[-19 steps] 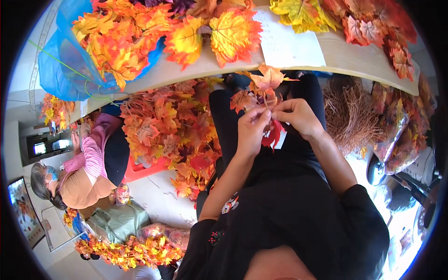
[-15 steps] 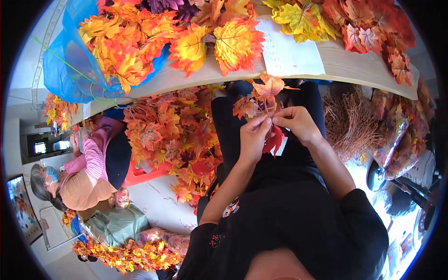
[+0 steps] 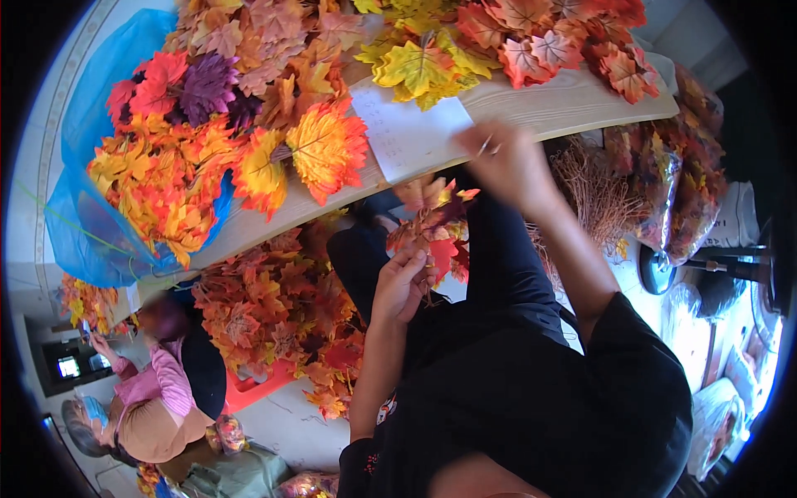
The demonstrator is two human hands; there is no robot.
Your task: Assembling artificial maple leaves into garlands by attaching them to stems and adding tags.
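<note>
My left hand (image 3: 404,284) is closed round the stems of a small bunch of artificial maple leaves (image 3: 440,224) in orange, red and dark purple, held above my lap. The stem ends hang below my fingers. My right hand (image 3: 519,170) is apart from the bunch, raised at the table's front edge beside a white sheet of paper (image 3: 415,137) with handwriting. Motion smears its fingers, and I cannot make out whether anything thin is in them. Yellow maple leaves (image 3: 423,70) lie just beyond the paper, and orange-red leaves (image 3: 544,50) lie to their right.
On the pale wooden table (image 3: 573,112), a blue plastic bag (image 3: 79,224) lies under orange leaves at the left. A large leaf pile (image 3: 266,307) rises left of my legs. Brown stems (image 3: 589,187) and bagged leaves (image 3: 652,191) are at right. Another person (image 3: 158,390) sits at left.
My right hand has let go of the leaf bunch and moved up and right to the table edge. My left hand keeps the bunch. The whole view has turned and shifted.
</note>
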